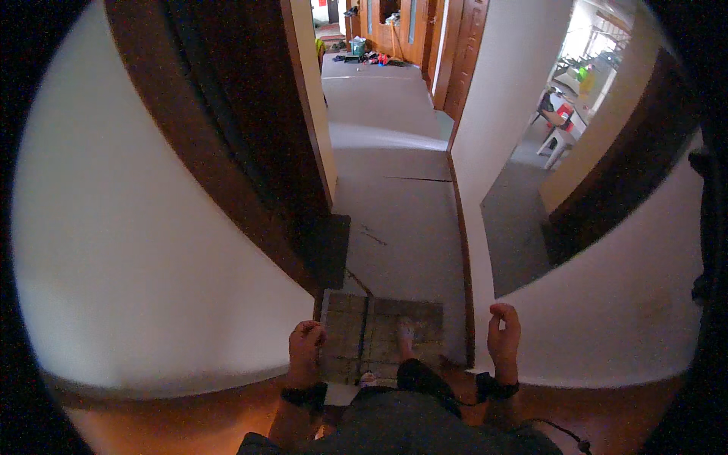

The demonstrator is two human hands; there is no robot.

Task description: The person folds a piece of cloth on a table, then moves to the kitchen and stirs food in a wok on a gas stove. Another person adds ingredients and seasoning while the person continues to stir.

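My left hand (305, 341) is held low in front of me, its fingers curled in with nothing visible in them. It is near the white wall on the left and partly over the edge of a checked floor mat (404, 324). On the other side, my right hand (505, 338) is raised in front of the right wall, with a gap between thumb and fingers and no object in it. Dark bands circle both wrists. Between the hands, one bare foot (405, 335) is on the mat, and part of the other shows lower down.
A grey-floored hallway (398, 216) leads ahead. A dark doorway (250, 85) with a dark mat (335, 250) is on the left. What looks like a wall mirror (520, 227) on the right shows a white stool. Shoes and clutter (375, 58) lie by wooden cabinets (387, 40).
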